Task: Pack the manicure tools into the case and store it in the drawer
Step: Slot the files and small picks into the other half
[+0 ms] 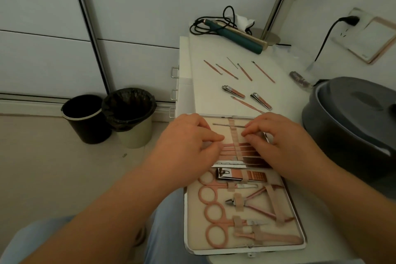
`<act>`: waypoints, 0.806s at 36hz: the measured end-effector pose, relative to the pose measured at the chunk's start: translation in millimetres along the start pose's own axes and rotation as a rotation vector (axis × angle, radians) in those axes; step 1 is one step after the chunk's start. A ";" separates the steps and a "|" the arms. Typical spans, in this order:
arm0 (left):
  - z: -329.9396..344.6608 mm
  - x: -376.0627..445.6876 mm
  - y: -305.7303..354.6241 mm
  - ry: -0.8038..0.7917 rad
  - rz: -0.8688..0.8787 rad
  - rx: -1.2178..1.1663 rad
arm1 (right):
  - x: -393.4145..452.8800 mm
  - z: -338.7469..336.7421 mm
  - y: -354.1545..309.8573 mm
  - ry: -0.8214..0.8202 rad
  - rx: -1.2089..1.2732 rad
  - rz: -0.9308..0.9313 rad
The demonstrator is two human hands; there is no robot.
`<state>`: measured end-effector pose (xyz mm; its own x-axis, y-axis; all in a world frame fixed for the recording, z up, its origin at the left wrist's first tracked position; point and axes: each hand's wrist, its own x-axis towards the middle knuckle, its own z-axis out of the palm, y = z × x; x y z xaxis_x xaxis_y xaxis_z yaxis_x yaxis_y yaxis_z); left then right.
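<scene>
The manicure case (pixel 297 218) lies open at the table's near edge, with pink scissors (pixel 212 197), nippers (pixel 255 203) and a large clipper (pixel 240 174) strapped into its near half. Both hands rest on the far half, fingertips pinched at the elastic strap (pixel 233 133). My left hand (pixel 188 141) is left of the strap, my right hand (pixel 276 141) to its right. What the fingertips hold is hidden. Beyond the case lie loose tools: two small clippers (pixel 233 91) (pixel 261 101), one thin stick (pixel 246 104) and several more thin sticks (pixel 227 69).
A dark grey lidded tub (pixel 351 126) stands at the right. A teal hair iron (pixel 237 35) with its cable and a mirror stand (pixel 276 6) sit at the back. Drawer handles (pixel 174 72) show on the table's left side. Two bins (pixel 107 118) stand on the floor.
</scene>
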<state>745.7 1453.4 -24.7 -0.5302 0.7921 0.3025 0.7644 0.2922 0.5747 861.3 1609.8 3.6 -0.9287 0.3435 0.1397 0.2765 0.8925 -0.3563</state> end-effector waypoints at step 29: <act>-0.8 1.5 -38.3 0.057 0.085 -0.307 | 214.2 21.9 9.2 0.044 -0.285 0.442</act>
<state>715.3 1443.0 -45.7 -0.4958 0.7728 0.3962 0.6650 0.0445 0.7455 659.5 1685.2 10.0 -0.6986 0.7117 0.0742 0.7014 0.7016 -0.1256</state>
